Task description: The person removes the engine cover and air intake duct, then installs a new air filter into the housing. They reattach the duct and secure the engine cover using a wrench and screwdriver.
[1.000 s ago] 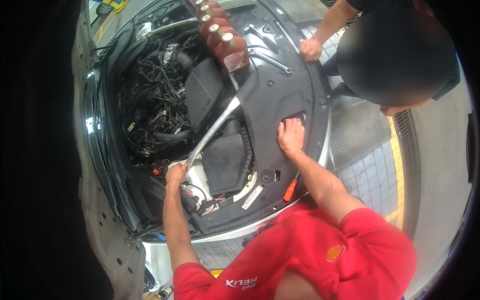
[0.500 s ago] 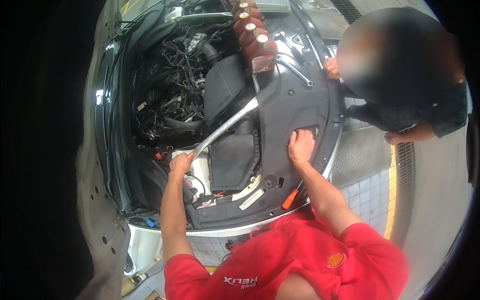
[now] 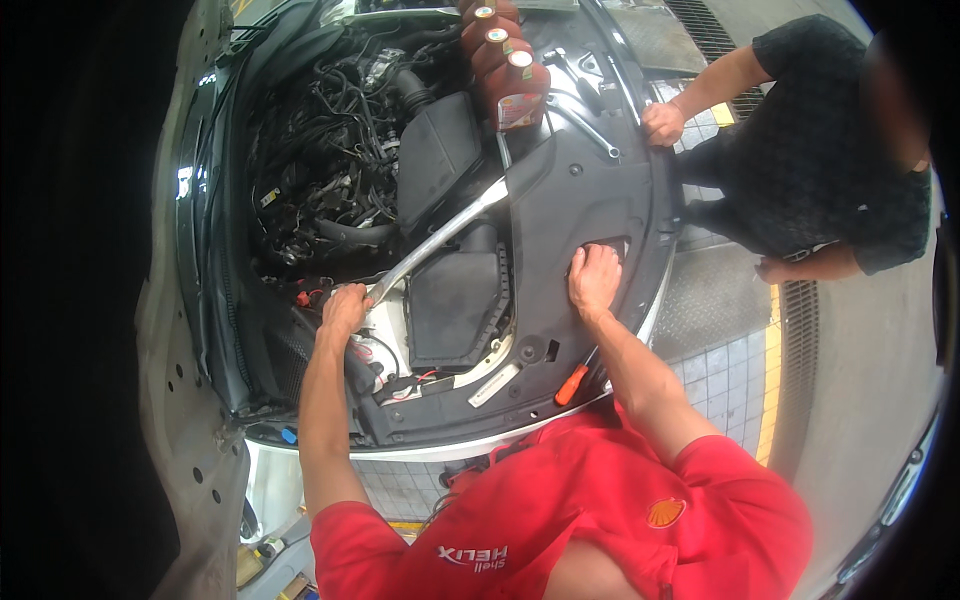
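Note:
Across the open engine bay runs a silver metal brace bar (image 3: 440, 243). My left hand (image 3: 345, 310) is at its near-left end, with curled fingers closed on it; the fingertips are partly hidden. On the black plastic front cover (image 3: 560, 205) rests my right hand (image 3: 595, 280). Its fingers reach over a dark cut-out in the cover and look apart, though I cannot see what the tips touch. A black air-filter box (image 3: 455, 308) lies between my hands, beneath the bar.
Brown-red oil bottles (image 3: 518, 95) stand in a row on the far part of the cover, beside a long wrench (image 3: 585, 125). An orange-handled screwdriver (image 3: 572, 385) lies near the front edge. Across the car's nose, a co-worker's hand (image 3: 664, 123) rests on the edge.
The co-worker has shifted back to the right, and more of their arm shows. The whole view has moved slightly. My hands stay in about the same places on the bar and cover.

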Motion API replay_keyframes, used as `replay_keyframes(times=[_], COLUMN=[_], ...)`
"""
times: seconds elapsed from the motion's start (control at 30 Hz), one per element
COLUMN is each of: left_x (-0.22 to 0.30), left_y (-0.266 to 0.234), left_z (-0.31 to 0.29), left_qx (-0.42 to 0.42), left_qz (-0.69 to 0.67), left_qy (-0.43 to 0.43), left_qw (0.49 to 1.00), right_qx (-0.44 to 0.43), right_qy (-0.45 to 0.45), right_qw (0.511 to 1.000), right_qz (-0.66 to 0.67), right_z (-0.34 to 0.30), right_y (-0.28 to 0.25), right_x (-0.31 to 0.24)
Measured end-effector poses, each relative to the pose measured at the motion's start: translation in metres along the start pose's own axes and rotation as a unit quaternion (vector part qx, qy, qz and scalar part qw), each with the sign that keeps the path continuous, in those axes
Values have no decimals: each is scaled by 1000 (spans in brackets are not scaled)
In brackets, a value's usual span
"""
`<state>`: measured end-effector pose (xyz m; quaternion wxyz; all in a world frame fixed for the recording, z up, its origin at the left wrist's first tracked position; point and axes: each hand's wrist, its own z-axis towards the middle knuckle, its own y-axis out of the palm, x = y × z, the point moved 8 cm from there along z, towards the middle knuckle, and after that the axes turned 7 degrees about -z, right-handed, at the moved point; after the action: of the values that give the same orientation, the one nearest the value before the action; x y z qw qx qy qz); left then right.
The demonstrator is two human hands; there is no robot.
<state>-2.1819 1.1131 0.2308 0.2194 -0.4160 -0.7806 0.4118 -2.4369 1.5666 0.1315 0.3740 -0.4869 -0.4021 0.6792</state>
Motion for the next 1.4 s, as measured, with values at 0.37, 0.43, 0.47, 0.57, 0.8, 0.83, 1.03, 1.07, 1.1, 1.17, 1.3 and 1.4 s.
replay_keyframes(times=[0.37, 0.43, 0.47, 0.57, 0.8, 0.83, 1.03, 1.07, 1.1, 1.17, 1.3, 1.4], left_x=[-24, -24, -25, -28, -50, -55, -50, -45, -40, -28, -7, -16], left_y=[18, 17, 17, 17, 42, 46, 36, 32, 27, 17, 0, 5], left_z=[9, 11, 12, 12, 24, 26, 31, 29, 26, 22, 15, 15], left_qx=[-65, -63, -74, -80, -114, -117, -52, -43, -41, -62, -71, -88], left_qz=[-27, -32, -22, -17, -104, -113, -71, -64, -57, -20, 7, -9], left_qy=[-118, -119, -124, -143, -200, -215, -134, -123, -116, -101, -46, -83], left_qw=[990, 990, 989, 986, 968, 963, 987, 989, 991, 993, 996, 993], right_qx=[-3, -8, -10, -10, 0, 10, 26, 21, 20, 10, 0, 14], right_qy=[-2, 0, 0, 0, -1, -6, -4, 1, 3, 6, 13, 9], right_qw=[1000, 1000, 1000, 1000, 1000, 1000, 1000, 1000, 1000, 1000, 1000, 1000], right_qz=[-2, -1, 0, 0, 3, 5, 9, 14, 18, 2, 20, 21], right_z=[-1, -1, -1, 0, 0, 0, 1, 1, 1, 2, 2, 2], right_y=[2, 3, 3, 2, 1, 0, -4, -4, -4, -4, -5, -8], right_x=[1, 1, 1, 1, 2, 1, 0, 0, 1, 1, 2, 1])
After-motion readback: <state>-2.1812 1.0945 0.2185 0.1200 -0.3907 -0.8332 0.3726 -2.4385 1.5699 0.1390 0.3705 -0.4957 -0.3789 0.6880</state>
